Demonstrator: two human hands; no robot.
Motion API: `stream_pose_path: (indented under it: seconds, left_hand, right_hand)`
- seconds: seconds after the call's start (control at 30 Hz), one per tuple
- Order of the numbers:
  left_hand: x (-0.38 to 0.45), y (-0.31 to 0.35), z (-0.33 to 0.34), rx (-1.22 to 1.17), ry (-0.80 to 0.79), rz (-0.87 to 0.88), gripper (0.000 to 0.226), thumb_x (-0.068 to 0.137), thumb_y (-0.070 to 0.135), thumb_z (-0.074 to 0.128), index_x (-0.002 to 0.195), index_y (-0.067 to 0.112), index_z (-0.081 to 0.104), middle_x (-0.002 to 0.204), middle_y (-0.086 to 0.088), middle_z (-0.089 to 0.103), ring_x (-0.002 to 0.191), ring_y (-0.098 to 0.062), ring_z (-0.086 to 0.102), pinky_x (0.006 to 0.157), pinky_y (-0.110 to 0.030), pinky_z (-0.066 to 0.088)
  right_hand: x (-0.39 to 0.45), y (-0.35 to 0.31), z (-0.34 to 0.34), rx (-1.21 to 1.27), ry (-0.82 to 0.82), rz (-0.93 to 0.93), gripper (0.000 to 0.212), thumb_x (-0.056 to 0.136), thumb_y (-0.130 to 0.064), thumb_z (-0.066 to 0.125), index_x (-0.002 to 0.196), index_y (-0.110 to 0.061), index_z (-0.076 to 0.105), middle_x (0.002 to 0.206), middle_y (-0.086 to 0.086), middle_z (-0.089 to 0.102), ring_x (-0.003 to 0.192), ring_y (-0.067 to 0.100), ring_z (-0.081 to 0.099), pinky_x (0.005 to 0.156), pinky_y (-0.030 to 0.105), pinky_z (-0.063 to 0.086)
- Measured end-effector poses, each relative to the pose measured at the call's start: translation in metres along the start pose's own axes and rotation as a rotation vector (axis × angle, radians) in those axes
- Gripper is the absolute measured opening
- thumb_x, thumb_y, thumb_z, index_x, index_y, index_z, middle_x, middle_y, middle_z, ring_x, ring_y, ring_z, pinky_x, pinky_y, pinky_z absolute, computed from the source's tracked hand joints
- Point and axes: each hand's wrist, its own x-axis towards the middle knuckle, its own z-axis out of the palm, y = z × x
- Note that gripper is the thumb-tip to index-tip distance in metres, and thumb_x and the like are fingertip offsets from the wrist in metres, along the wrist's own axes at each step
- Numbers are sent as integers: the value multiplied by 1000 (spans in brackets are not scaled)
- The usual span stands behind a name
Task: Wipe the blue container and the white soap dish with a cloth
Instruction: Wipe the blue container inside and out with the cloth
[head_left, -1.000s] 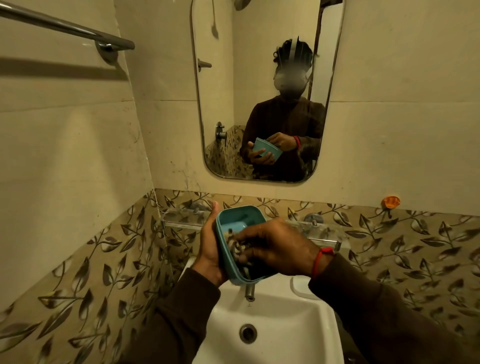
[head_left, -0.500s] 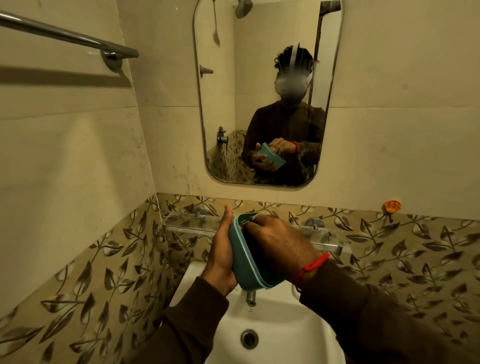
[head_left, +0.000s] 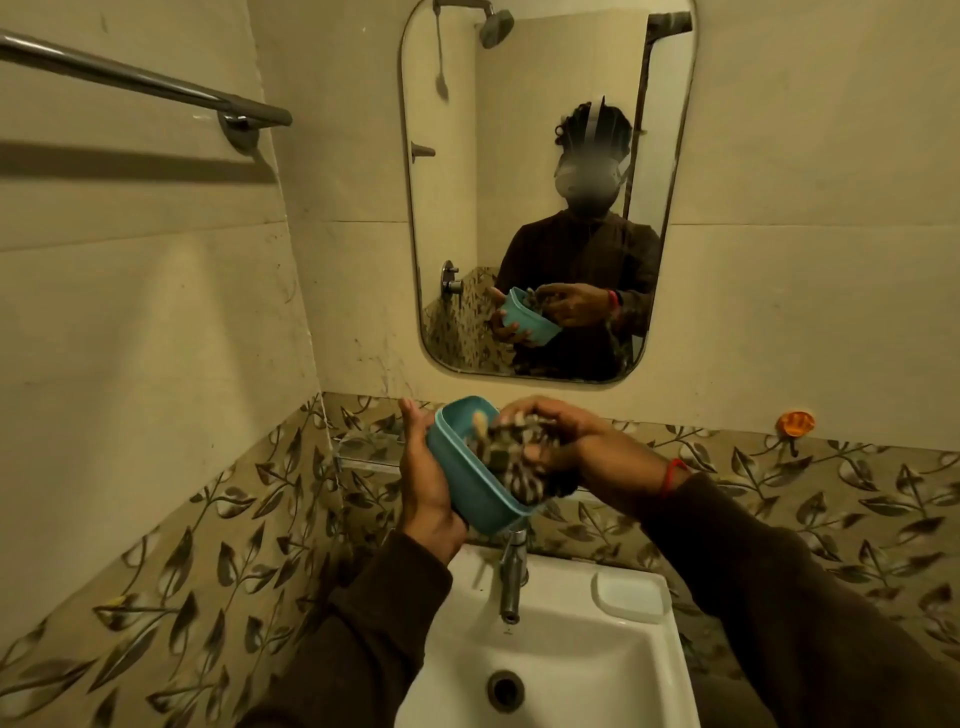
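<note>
1. I see left hand (head_left: 428, 486) gripping the blue container (head_left: 470, 475) from its side, frame center, tilted above the tap (head_left: 511, 577).
2. Right hand (head_left: 563, 441) clutches the cloth (head_left: 522, 457), pressed into container's opening.
3. White soap dish (head_left: 631, 597) sits on sink (head_left: 571, 670) rim, lower right.

Dim, warm yellowish light fills the scene, coming from above and behind the camera. The towel rail (head_left: 140, 83) at 10 o'clock casts a long dark band of shadow on the wall tile just beneath it. The white sink (head_left: 550, 649) at 6 o'clock is the brightest surface, with a soft sheen on its rim and no hard glare. The mirror (head_left: 545, 192) at 12 o'clock reflects evenly, the face in it blurred out. Motion blur smears the cloth (head_left: 519, 457) and the right hand (head_left: 566, 441) at centre. Wide-angle distortion bends the wall edges and tile lines towards the borders. Fine detail is soft and compressed throughout.
</note>
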Motion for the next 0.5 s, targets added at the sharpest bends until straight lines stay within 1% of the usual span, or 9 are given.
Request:
stream_pose_path:
  seconds: [0.07, 0.1, 0.13, 0.17, 0.23, 0.3, 0.37, 0.4, 0.5]
  left_hand:
    - [7, 12, 3, 44, 86, 85, 93, 79, 87, 43, 130, 12, 64, 127, -27, 68, 114, -46, 66, 98, -65, 51]
    - [10, 17, 4, 65, 127, 131, 87, 83, 86, 39, 128, 16, 65, 124, -25, 69, 111, -44, 68, 93, -64, 55]
    - [13, 23, 5, 67, 161, 178, 82, 84, 86, 36, 124, 22, 67, 121, -23, 71, 107, -42, 70, 86, -61, 58]
    - [15, 29, 5, 50, 193, 217, 77, 84, 86, 36, 120, 26, 68, 119, -21, 72, 105, -40, 71, 81, -59, 61]
    - [21, 39, 5, -22, 228, 268, 76, 82, 87, 39, 120, 28, 68, 119, -18, 72, 106, -39, 70, 80, -61, 60]
    - [27, 44, 7, -76, 224, 299, 76, 81, 86, 42, 124, 27, 66, 122, -18, 71, 109, -38, 69, 85, -64, 58]
    - [28, 41, 12, -92, 209, 303, 77, 80, 84, 46, 128, 26, 63, 125, -18, 69, 111, -38, 69, 89, -63, 57]
    - [29, 38, 14, -97, 196, 294, 80, 78, 83, 48, 131, 25, 62, 126, -19, 68, 112, -38, 68, 91, -62, 57]
    - [32, 26, 17, -120, 159, 253, 84, 75, 79, 52, 135, 20, 59, 126, -22, 67, 113, -39, 66, 94, -56, 57]
  right_hand:
    - [5, -4, -7, 149, 95, -70, 23, 89, -9, 49, 104, -11, 65, 98, 11, 69, 90, 30, 66, 70, 39, 55]
    - [8, -5, -9, 187, 159, -89, 20, 89, -19, 49, 94, -6, 63, 83, 10, 68, 74, 27, 66, 61, 35, 55]
    - [12, -4, -11, 211, 247, -89, 29, 92, -30, 47, 82, -6, 60, 70, 6, 65, 61, 22, 62, 53, 31, 52]
    - [14, -4, -14, 184, 344, -78, 39, 94, -40, 47, 76, -9, 62, 66, 3, 65, 58, 17, 62, 53, 28, 50]
    - [18, -1, -19, -74, 490, -31, 52, 89, -61, 52, 83, -13, 71, 74, 1, 73, 67, 14, 68, 61, 27, 53]
    - [20, 7, -17, -317, 475, -3, 57, 75, -77, 56, 95, -26, 69, 79, -7, 75, 70, 6, 69, 62, 23, 52]
    - [25, 13, -7, -357, 370, -23, 52, 68, -79, 61, 108, -46, 61, 89, -8, 76, 83, 5, 71, 69, 25, 55]
    - [31, 16, -3, -354, 331, -41, 52, 69, -75, 65, 114, -51, 57, 95, -5, 75, 89, 8, 71, 74, 28, 57]
    - [49, 23, 3, -452, 380, -113, 44, 77, -58, 71, 116, -43, 60, 104, -2, 71, 90, 8, 68, 76, 31, 60]
